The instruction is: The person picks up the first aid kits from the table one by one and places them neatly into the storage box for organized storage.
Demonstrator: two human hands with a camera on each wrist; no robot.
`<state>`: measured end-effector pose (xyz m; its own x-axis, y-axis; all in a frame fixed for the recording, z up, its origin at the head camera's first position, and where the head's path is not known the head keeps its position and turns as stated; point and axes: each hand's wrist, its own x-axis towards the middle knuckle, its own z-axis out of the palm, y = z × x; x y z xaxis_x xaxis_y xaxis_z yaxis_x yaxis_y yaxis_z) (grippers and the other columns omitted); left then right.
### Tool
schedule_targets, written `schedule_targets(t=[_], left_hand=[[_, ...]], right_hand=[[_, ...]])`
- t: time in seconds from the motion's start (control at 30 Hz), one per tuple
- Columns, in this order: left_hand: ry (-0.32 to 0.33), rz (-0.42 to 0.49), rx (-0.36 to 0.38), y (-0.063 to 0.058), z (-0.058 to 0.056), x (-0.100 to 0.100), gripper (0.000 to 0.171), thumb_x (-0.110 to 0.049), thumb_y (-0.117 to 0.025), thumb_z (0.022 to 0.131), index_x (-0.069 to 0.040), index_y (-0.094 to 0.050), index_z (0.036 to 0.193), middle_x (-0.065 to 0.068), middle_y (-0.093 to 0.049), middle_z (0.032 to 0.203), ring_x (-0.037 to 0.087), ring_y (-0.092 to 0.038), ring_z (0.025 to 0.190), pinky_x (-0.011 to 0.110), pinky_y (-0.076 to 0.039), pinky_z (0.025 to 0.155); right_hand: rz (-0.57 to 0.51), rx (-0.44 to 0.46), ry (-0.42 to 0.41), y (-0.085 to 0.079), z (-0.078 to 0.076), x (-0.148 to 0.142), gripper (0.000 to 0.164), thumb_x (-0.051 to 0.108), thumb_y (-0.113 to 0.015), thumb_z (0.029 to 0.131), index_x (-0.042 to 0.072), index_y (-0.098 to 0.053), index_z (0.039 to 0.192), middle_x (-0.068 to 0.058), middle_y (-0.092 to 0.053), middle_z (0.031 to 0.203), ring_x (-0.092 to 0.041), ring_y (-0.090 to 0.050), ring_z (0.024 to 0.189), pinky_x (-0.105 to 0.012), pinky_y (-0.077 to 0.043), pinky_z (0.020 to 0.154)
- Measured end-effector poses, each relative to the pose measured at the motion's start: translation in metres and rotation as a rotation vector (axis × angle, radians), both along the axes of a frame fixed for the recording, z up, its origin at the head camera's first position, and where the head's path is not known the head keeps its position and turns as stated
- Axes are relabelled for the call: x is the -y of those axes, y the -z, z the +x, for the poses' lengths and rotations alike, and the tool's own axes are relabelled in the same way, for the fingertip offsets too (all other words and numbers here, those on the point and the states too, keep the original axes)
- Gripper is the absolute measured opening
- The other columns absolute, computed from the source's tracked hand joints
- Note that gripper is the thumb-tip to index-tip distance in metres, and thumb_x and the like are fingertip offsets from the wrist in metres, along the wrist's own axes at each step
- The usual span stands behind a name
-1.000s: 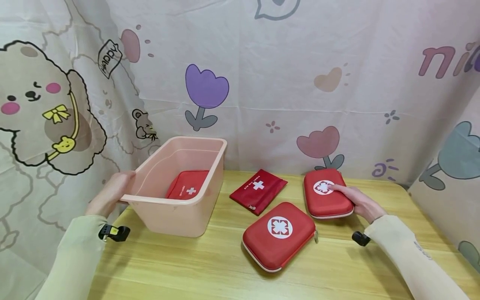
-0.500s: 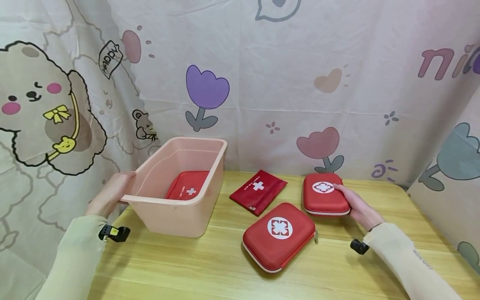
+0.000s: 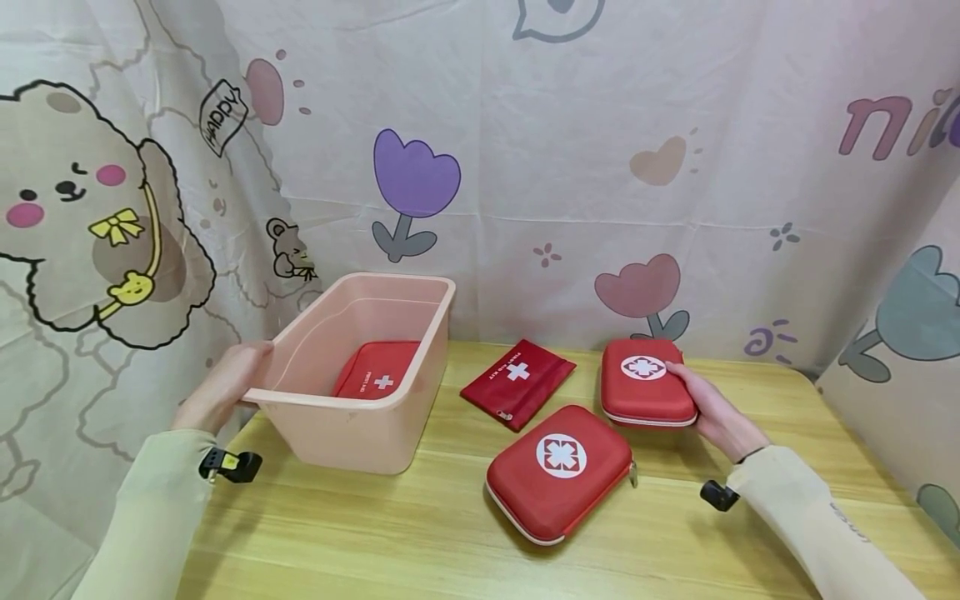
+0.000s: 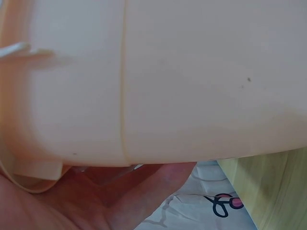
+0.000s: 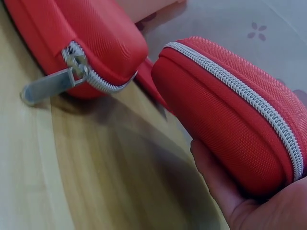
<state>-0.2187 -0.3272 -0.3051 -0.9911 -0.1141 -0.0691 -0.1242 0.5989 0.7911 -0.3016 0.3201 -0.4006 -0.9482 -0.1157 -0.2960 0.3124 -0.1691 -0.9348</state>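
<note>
On the left of the head view, my left hand (image 3: 227, 385) grips the rim of a pink plastic bin (image 3: 352, 433). The left wrist view shows the fingers under the bin's outer wall (image 4: 201, 96). A red first aid pouch (image 3: 378, 367) with a white cross lies inside the bin. My right hand (image 3: 722, 412) holds a red hard-shell first aid case (image 3: 648, 396) by its right side, thumb on top. In the right wrist view this case (image 5: 225, 115) is tilted and held above the table, its white zipper toward the camera, fingers beneath it.
A second red hard-shell case (image 3: 558, 508) lies on the wooden table (image 3: 420, 533) at front centre, its metal zipper pull (image 5: 48, 87) sticking out. Behind it lies a flat red first aid pouch (image 3: 517, 383). A patterned cloth (image 3: 510, 167) hangs along the back and sides.
The right hand has shifted slightly left with its case, which has levelled from its earlier tilt. The left hand, bin and other kits stay where they were.
</note>
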Motion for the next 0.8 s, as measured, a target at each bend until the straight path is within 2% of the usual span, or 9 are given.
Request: schedule_targets(t=[0.23,0.4,0.63,0.8], left_hand=[[0.006,-0.014,-0.004,0.000,-0.001,0.000,0.068,-0.041,-0.017,0.104,0.014,-0.034,0.139,0.031,-0.048,0.124,0.030,-0.054,0.100,0.033,-0.050,0.072],[0.007,-0.013,-0.011,0.000,-0.002,0.002,0.068,-0.041,-0.018,0.104,0.014,-0.035,0.138,0.029,-0.050,0.121,0.025,-0.055,0.094,0.034,-0.050,0.071],[0.013,-0.001,-0.001,0.001,-0.002,0.002,0.068,-0.043,-0.016,0.104,0.012,-0.034,0.141,0.031,-0.047,0.127,0.032,-0.054,0.102,0.034,-0.050,0.073],[0.011,0.000,0.011,0.002,-0.002,0.002,0.069,-0.043,-0.016,0.104,0.011,-0.034,0.141,0.030,-0.047,0.128,0.032,-0.054,0.103,0.034,-0.050,0.073]], right_hand=[[-0.040,0.007,-0.005,-0.015,0.005,0.006,0.074,0.042,-0.048,0.102,0.003,-0.012,0.154,0.006,-0.068,0.084,-0.011,-0.069,0.075,-0.027,-0.055,0.070],[-0.072,-0.016,-0.037,-0.024,0.007,0.007,0.079,0.042,-0.047,0.102,0.005,-0.001,0.156,0.007,-0.067,0.087,-0.009,-0.068,0.079,-0.026,-0.055,0.072],[-0.079,-0.023,-0.031,-0.037,0.009,0.008,0.079,0.042,-0.048,0.102,0.010,0.000,0.157,0.009,-0.066,0.087,-0.008,-0.067,0.078,-0.025,-0.054,0.070],[-0.064,-0.041,-0.033,-0.046,0.011,0.010,0.079,0.042,-0.049,0.102,0.010,-0.002,0.156,0.009,-0.067,0.087,-0.008,-0.068,0.077,-0.025,-0.054,0.069]])
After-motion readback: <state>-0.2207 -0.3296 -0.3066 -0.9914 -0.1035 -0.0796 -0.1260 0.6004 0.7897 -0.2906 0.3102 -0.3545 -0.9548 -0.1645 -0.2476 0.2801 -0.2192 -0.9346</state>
